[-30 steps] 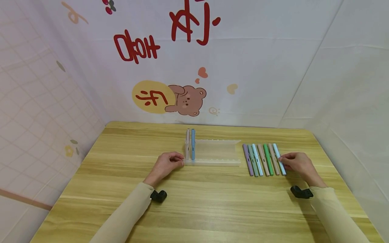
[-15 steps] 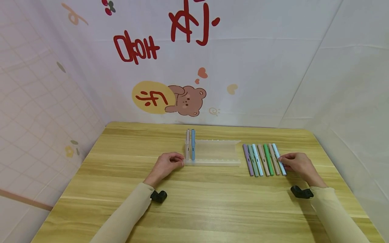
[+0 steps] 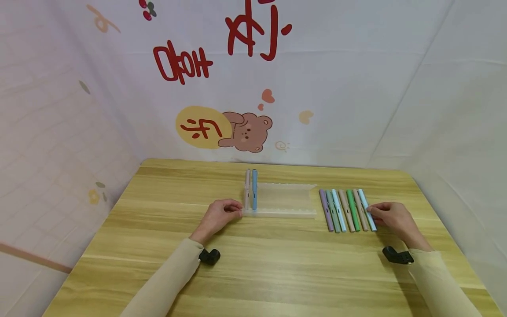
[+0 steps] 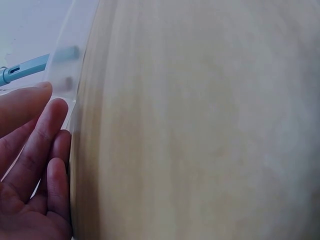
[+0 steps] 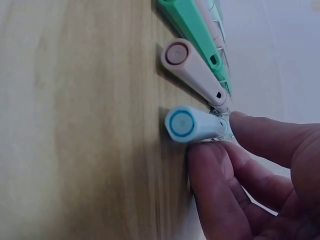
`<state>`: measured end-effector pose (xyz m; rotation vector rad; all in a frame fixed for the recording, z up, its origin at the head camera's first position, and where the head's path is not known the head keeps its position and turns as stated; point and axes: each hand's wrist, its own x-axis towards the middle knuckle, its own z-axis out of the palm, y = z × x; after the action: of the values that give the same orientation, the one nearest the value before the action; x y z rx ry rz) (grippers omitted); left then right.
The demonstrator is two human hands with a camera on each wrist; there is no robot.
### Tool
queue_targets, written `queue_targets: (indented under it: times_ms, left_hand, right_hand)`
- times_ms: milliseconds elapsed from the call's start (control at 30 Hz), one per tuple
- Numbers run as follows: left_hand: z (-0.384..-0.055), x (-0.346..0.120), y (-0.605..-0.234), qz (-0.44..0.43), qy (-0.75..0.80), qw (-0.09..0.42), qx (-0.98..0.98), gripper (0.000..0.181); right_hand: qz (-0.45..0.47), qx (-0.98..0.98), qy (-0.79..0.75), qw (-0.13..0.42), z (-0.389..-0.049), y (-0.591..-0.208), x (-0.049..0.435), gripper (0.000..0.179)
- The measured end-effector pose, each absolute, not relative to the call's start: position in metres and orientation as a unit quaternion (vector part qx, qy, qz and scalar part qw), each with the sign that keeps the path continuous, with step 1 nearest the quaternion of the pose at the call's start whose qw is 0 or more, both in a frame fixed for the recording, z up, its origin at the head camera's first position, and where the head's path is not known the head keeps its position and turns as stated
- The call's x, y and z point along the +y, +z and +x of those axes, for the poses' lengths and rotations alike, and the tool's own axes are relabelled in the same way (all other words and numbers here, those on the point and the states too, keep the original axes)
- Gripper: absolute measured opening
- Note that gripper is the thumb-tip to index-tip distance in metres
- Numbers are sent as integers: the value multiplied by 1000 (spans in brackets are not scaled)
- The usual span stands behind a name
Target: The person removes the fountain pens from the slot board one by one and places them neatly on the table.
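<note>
Frosted clear plastic makes up the pen stand (image 3: 283,198) at mid-table; a pale pinkish pen (image 3: 247,189) and a blue pen (image 3: 255,190) stand upright in its left end. My left hand (image 3: 218,216) pinches the stand's left end, thumb and index finger at its corner in the left wrist view. On the right lies a row of several capped pens, including a purple pen (image 3: 326,210) and a green pen (image 3: 353,210). With thumb and fingers on its two sides, my right hand (image 3: 394,219) pinches the row's outermost light blue pen (image 5: 192,124), which lies on the table.
The wooden table (image 3: 277,264) ends at the back against a white printed cloth (image 3: 336,79). More cloth walls rise on the left and right. Each wrist wears a small black camera, such as the left wrist's camera (image 3: 210,256).
Everything in the head view has shifted slightly to the right together. Both hands keep their places at the stand and the light blue pen.
</note>
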<state>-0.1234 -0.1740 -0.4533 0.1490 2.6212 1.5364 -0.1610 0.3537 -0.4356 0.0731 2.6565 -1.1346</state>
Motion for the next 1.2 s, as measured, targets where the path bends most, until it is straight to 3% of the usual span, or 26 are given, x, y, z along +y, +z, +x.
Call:
queue_targets:
  times_ms: [267, 600, 1000, 1200]
  left_hand:
    - [-123, -173, -455, 49, 503, 47, 862, 14]
    - [-124, -172, -455, 57, 503, 48, 861, 14]
    - [-125, -174, -458, 55, 503, 44, 862, 13]
    - [-126, -173, -458, 52, 501, 45, 863, 13]
  right_hand:
    - [34, 928, -368, 55, -150, -428, 349, 59]
    - [0, 914, -404, -40, -136, -407, 298, 55]
    - [-75, 885, -452, -88, -128, -394, 237, 40]
    - [-102, 869, -476, -87, -128, -397, 215, 37]
